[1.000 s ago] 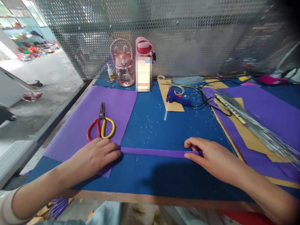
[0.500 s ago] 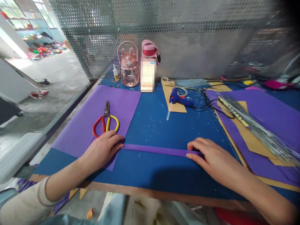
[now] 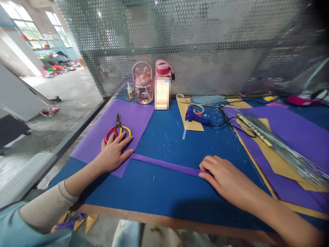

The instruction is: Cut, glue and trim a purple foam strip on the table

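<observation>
A narrow purple strip (image 3: 166, 164) stretches across the blue tabletop between my hands. Its right end is pinched between the thumb and fingers of my right hand (image 3: 222, 175). My left hand (image 3: 113, 154) lies flat with fingers spread; its thumb touches the strip's left end, and its other fingers reach over the handles of the scissors (image 3: 118, 120), one red and one yellow. Beneath the scissors and that hand is a large purple sheet (image 3: 100, 127). Whether the strip continues under the left palm is hidden.
A blue glue gun (image 3: 196, 117) with a glue stick rests on tan paper (image 3: 194, 126). Behind stand a pink clear bottle (image 3: 144, 91), a small glue bottle (image 3: 130, 91) and a blurred phone (image 3: 162, 94). At right, wire-like stems (image 3: 288, 154) lie over purple sheets (image 3: 295, 127).
My left hand has opened out, its fingers spreading up onto the scissors' handles. My right hand keeps its pinch on the strip, which now slants down more to the right. The view has shifted upward.
</observation>
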Action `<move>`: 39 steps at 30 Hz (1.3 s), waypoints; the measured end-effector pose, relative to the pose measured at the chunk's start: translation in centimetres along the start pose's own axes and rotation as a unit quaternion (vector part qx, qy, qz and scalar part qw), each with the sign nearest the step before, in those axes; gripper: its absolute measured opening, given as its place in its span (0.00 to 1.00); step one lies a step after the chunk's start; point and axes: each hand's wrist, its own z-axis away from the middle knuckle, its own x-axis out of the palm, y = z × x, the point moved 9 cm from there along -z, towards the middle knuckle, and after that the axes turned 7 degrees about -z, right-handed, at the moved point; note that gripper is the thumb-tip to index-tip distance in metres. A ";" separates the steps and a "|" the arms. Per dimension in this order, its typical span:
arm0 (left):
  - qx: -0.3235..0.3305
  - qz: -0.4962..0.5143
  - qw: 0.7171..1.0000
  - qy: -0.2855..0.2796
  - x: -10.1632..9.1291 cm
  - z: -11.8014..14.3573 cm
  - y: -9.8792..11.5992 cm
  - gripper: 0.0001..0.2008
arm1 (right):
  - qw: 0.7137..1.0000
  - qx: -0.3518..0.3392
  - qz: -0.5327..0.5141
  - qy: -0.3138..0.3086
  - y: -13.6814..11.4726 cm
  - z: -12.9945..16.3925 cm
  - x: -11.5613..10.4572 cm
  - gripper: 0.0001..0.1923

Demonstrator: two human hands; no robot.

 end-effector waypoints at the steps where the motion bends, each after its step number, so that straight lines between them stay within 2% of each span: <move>1: -0.004 0.002 1.000 0.004 0.0 -0.2 -0.2 0.28 | 1.000 -0.001 0.007 -0.004 -0.1 -0.2 0.0 0.08; 5: -0.001 -0.015 0.998 0.063 -0.7 0.4 -0.4 0.24 | 0.999 -0.040 0.036 -0.001 -0.6 -0.5 -0.5 0.09; 10: 0.102 -0.064 0.987 0.108 -1.3 1.7 1.3 0.16 | 0.991 -0.118 0.031 0.060 -1.4 0.7 -1.2 0.12; 14: 0.140 -0.034 0.985 0.095 -1.5 2.3 1.9 0.14 | 0.980 -0.141 0.017 0.136 -1.3 1.8 -1.3 0.09; 17: 0.113 -0.014 0.991 0.063 -1.6 2.5 1.6 0.14 | 0.968 -0.158 0.029 0.194 -1.3 2.4 -2.2 0.09; 19: 0.101 -0.007 0.994 0.032 -1.7 2.3 1.7 0.14 | 0.958 -0.172 0.038 0.227 -1.6 2.3 -4.0 0.09; 21: 0.105 -0.009 0.994 -0.008 -2.3 1.6 2.0 0.13 | 0.939 -0.188 0.061 0.283 -2.1 2.1 -7.2 0.06; 23: 0.115 -0.022 0.993 -0.033 -3.5 0.6 2.8 0.10 | 0.903 -0.194 0.093 0.372 -2.7 2.0 -11.1 0.05; 24: 0.117 -0.029 0.992 -0.026 -4.6 -0.1 3.3 0.09 | 0.881 -0.190 0.098 0.421 -2.9 2.0 -12.9 0.05; 25: 0.116 -0.033 0.993 -0.002 -5.9 -0.8 4.0 0.10 | 0.863 -0.180 0.095 0.463 -2.9 2.0 -14.3 0.05; 26: 0.114 -0.031 0.992 0.038 -7.4 -1.4 4.9 0.17 | 0.849 -0.170 0.090 0.493 -3.0 1.8 -15.2 0.05; 27: 0.111 -0.023 0.990 0.086 -8.8 -1.8 5.9 0.29 | 0.839 -0.166 0.085 0.511 -3.2 1.6 -15.5 0.05; 29: 0.123 0.011 0.978 0.167 -10.9 -2.3 8.6 0.51 | 0.845 -0.180 0.086 0.496 -3.9 0.4 -14.4 0.05; 30: 0.140 0.031 0.971 0.194 -11.4 -2.4 10.3 0.55 | 0.857 -0.197 0.087 0.468 -4.5 -0.3 -13.2 0.06; 32: 0.174 0.051 0.957 0.228 -11.9 -2.4 13.8 0.55 | 0.880 -0.227 0.076 0.410 -5.3 -1.5 -10.6 0.07; 35: 0.193 0.015 0.939 0.283 -12.7 -2.1 17.9 0.40 | 0.884 -0.261 0.066 0.381 -6.4 -1.6 -8.4 0.08; 37: 0.242 -0.006 0.931 0.272 -12.5 -2.2 20.2 0.33 | 0.869 -0.284 0.061 0.401 -6.8 -0.8 -8.6 0.07; 39: 0.296 0.001 0.931 0.214 -11.6 -2.5 21.3 0.30 | 0.857 -0.293 0.046 0.422 -6.7 0.1 -9.6 0.07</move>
